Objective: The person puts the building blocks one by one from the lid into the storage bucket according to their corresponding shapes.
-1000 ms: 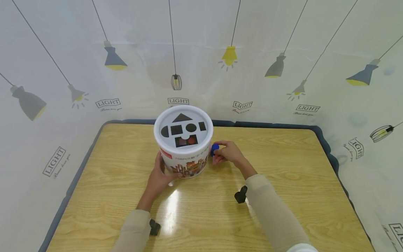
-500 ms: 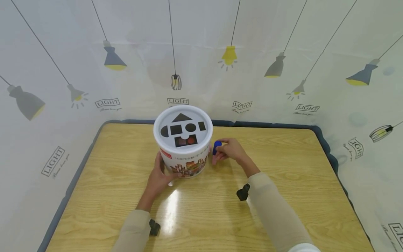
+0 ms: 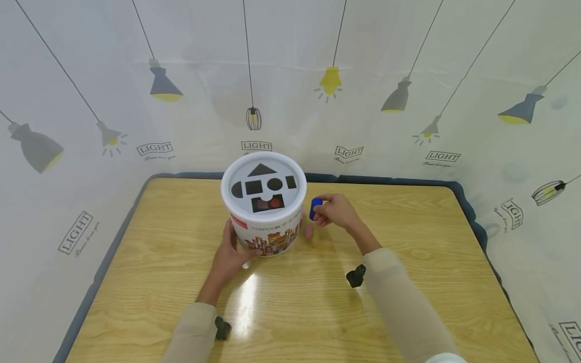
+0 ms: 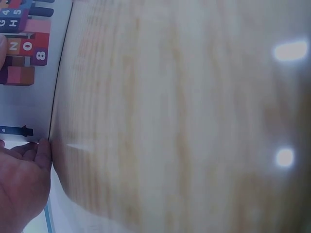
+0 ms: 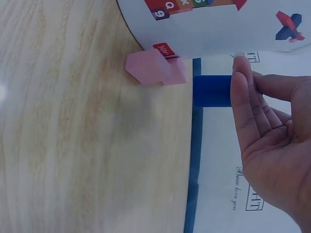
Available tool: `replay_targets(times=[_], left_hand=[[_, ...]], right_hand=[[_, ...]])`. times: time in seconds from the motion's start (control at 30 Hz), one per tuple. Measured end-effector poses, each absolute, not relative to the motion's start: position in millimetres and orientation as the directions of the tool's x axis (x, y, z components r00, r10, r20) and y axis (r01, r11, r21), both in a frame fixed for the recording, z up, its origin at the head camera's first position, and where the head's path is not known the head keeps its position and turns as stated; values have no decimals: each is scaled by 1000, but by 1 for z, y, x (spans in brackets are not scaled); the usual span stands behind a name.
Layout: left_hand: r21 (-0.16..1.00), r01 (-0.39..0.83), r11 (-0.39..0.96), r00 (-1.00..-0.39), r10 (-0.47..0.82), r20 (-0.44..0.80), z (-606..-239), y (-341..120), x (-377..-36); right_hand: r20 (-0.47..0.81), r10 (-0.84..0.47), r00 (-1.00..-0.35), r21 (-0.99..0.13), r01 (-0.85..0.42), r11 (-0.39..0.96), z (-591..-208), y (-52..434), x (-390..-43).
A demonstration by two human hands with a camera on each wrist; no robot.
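A white round bucket [image 3: 265, 222] with shape holes in its lid [image 3: 263, 181] stands on the wooden table [image 3: 408, 242]. My left hand [image 3: 231, 254] grips the bucket's near-left side; the bucket wall [image 4: 29, 97] fills the left of the left wrist view beside that hand [image 4: 22, 187]. My right hand [image 3: 336, 212] pinches a blue block [image 3: 315, 207] just right of the bucket, a little above the table. In the right wrist view the blue block [image 5: 212, 91] sits at the fingertips [image 5: 241, 82]. A pink block [image 3: 309, 231] lies on the table against the bucket's base [image 5: 155, 68].
The table has a dark blue rim [image 3: 390, 180] and is enclosed by a white curtain printed with lamps [image 3: 331, 80]. Bare wood stretches to the right and front of the bucket.
My right hand has lifted the blue block slightly up and to the right, away from the table, uncovering the pink block. The left hand and bucket have stayed put.
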State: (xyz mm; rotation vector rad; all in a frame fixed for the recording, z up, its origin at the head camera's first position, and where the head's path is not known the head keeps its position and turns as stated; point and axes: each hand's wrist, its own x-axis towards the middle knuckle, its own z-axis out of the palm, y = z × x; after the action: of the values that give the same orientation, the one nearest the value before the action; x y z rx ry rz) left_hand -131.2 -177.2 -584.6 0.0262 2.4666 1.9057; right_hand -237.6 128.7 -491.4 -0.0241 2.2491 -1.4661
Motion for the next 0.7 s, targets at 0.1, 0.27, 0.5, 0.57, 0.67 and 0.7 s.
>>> replay_targets(times=[0.1,0.27,0.5,0.57,0.67,0.7], left_hand=[[965,-14,263,-1000,23,-20,-584,-177,-131],[963,-29,268,-999,18,-35,-583,-177,-130],[964,-22,264,-999,20,-28,-582,-177,-130],[965,-21,263,-999,19,-27,-582,-176,-130],[963,-29,266,-999,17,-35,-583,-177,-131],[963,-33,268,-999,16,-39,-582,-177,-130]], right_hand=[[-338,-260,-905,-876,202,438,-485,130,-237],[-304,-267,-914,-886,168,433,-474,131,-236],[-258,-281,-924,-894,118,432,-459,130,-235],[-241,-283,-928,-895,100,434,-454,130,-234],[-215,-298,-930,-897,67,438,-445,130,-233],[-209,-301,-931,-899,61,435,-443,130,-233]])
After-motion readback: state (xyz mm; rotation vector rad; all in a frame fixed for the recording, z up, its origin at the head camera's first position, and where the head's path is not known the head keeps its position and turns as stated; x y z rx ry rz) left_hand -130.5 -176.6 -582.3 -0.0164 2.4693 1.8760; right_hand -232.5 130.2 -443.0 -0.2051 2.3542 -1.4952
